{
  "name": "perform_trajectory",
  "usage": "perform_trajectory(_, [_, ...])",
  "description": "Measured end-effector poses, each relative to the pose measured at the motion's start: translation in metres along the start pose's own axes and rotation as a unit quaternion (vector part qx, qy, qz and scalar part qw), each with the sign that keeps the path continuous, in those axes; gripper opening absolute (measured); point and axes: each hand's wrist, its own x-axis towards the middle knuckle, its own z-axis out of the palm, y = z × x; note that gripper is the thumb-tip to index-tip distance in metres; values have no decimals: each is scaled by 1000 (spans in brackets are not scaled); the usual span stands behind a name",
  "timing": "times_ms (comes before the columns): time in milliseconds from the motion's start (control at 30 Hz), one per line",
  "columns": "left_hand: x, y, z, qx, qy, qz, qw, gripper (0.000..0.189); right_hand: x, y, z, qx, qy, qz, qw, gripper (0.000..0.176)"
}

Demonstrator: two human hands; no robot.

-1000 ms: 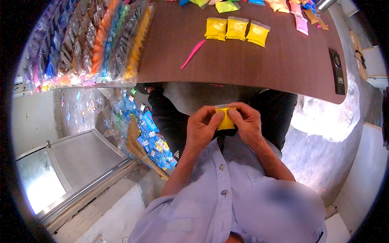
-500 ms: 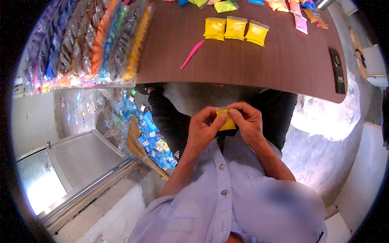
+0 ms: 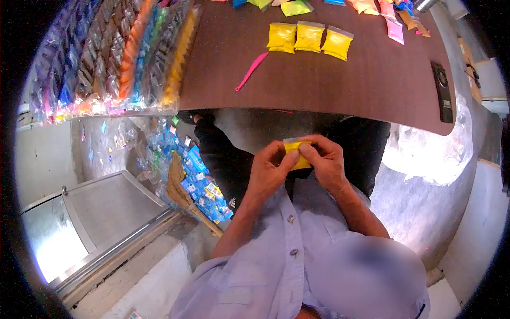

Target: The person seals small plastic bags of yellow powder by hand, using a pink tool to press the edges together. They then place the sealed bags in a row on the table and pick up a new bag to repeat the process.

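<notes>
Between my two hands, over my lap and just off the table's near edge, is a small yellow packet (image 3: 300, 164) with a clear top strip. My left hand (image 3: 270, 169) pinches its left side, thumb across the front. My right hand (image 3: 325, 163) grips the right side, its thumb near the upper part. Three more yellow packets (image 3: 309, 38) lie in a row on the brown table (image 3: 319, 80). A pink plastic strip (image 3: 251, 71) rests to their lower left.
Long clear bags of coloured pieces (image 3: 127, 58) cover the table's left side. Colourful packets line the far edge. A black device (image 3: 441, 91) lies at the right edge. On the floor are a broom (image 3: 180, 186), blue packets (image 3: 204, 191) and clear plastic (image 3: 430, 151).
The thumbs have shifted slightly on the yellow packet, and more of its clear top strip shows. The things on the table have not moved.
</notes>
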Motion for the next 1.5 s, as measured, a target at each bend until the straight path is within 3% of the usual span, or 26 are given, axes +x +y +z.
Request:
perform_trajectory(67, [-2, 8, 6, -100, -2, -23, 995, 21, 0, 1, -1, 7, -2, -28, 1000, 17])
perform_trajectory(200, [-3, 3, 5, -83, -13, -23, 996, 21, 1, 1, -1, 7, 3, -40, 999, 16])
perform_trajectory(267, [-3, 4, 2, 14, -15, -8, 1000, 21, 1, 2, -2, 12, 1, -12, 1000, 16])
perform_trajectory(700, [-4, 4, 8, -69, -28, -31, 997, 21, -1, -11, 5, 0, 47, -40, 998, 17])
perform_trajectory(867, [-4, 7, 4, -12, -32, -32, 999, 27, -2, -10, 3, 29, 29, 25, 999, 20])
perform_trajectory(1000, [-8, 9, 5, -37, -44, -18, 998, 25, -3, -9, 0, 28, 15, 12, 999, 19])
perform_trajectory(1100, [-11, 18, 7, -65, -10, -45, 997, 24, -4, -6, 0, 38, 9, -15, 999, 18])
perform_trajectory(1267, [-11, 9, 8, -24, 34, 0, 999, 15, -7, -5, 1, 34, -5, -18, 999, 18])
perform_trajectory(1500, [-9, 33, 15, -58, 33, -7, 998, 14, -8, -11, -6, 31, 4, -30, 999, 20])
